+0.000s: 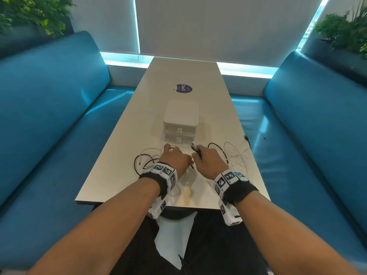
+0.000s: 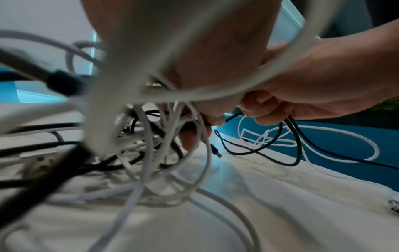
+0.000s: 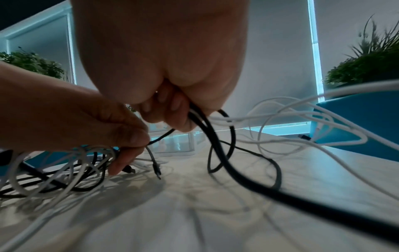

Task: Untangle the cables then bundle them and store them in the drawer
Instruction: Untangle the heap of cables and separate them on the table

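Observation:
A tangle of white and black cables (image 1: 148,160) lies on the pale table (image 1: 119,181), with looser loops (image 1: 235,153) spread to the right. My left hand (image 1: 176,157) is over the tangle; in the right wrist view this left hand (image 3: 131,145) pinches a thin black cable (image 3: 161,136) whose plug end (image 3: 157,170) hangs down. My right hand (image 1: 202,157) is right beside it, fingers (image 3: 172,112) curled round a thicker black cable (image 3: 218,146) that trails off to the right. A white two-drawer unit (image 1: 180,120) stands just behind both hands, drawers closed.
Blue benches (image 1: 49,116) flank the table on both sides. A round purple sticker (image 1: 184,88) sits on the far half of the table. One black plug (image 1: 246,138) lies at the right table edge. Plants (image 1: 345,30) stand behind the benches.

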A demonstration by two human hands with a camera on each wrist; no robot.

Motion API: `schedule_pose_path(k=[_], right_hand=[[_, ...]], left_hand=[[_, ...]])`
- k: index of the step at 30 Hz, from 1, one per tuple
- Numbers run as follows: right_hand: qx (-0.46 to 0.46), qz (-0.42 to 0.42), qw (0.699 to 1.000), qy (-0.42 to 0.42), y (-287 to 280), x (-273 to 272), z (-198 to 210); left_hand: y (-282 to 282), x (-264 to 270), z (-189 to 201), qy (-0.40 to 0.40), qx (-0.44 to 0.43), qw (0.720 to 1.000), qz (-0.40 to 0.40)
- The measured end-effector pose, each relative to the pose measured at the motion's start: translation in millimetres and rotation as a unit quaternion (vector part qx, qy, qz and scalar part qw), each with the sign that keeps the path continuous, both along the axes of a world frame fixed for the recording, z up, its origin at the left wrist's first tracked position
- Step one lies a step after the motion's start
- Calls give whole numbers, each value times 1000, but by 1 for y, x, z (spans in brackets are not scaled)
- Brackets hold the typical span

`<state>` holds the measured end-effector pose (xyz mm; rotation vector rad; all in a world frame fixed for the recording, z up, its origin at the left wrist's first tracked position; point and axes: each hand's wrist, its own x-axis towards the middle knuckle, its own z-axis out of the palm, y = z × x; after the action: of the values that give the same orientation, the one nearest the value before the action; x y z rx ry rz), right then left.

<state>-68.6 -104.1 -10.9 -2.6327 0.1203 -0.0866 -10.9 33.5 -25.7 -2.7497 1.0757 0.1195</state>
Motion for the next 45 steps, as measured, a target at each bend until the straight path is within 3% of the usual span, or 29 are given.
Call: schedule_pose_path(k=[5,9,14,23,31,35,39,45], right_hand=[[61,-51,991,109,1,0,0],[68,-42,987,142,-4,3,0],[-16,-30,994,100,-9,1,-2],[-21,-106,990,88,-44,5,10],[-49,-154,982,95,-46,5,-5],[-95,-90,989,69,-19,5,-9],[-71,11,995,67,4,7,-8],[-21,-6,997,79,3,6,-8]], left_hand=[[2,-2,-2,-8,-45,999,6],[4,0,-6,15,-76,997,8],[8,2,0,23,-50,998,-2],[16,16,10,47,-85,993,60],[12,15,12,71,-73,994,33],[4,8,4,37,-70,997,19],[0,2,0,6,-100,995,25],[9,5,-1,-17,-120,992,-24]])
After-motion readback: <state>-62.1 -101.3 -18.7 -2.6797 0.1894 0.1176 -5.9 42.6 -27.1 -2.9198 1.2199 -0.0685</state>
